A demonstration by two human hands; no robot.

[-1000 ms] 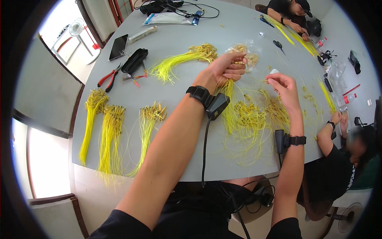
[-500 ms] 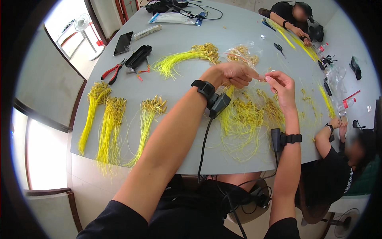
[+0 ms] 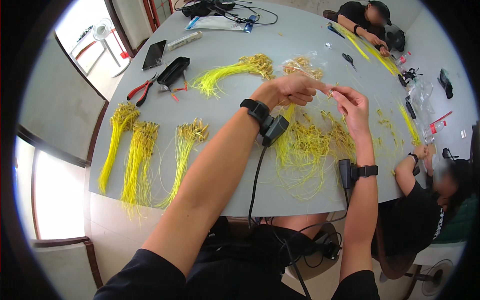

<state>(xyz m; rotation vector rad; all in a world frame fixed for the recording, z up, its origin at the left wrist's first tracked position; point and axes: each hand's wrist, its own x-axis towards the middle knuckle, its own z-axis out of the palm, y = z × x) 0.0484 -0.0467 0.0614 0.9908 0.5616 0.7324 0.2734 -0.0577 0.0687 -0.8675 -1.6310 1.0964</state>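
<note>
Both bare forearms reach forward from the lower edge, each with a black strap at the wrist, the left hand [image 3: 290, 89] and right hand [image 3: 351, 102] raised close together, fingertips pinched and nearly meeting in a fine grip.

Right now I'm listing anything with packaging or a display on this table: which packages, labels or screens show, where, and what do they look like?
Phone: far left of the table, flat, dark rectangle, screen off.
Flat pouch: far edge, white and blue, rectangular.
Small box: beside the phone, long, narrow, pale.
Clear plastic bags: right side, crumpled, transparent.
</note>
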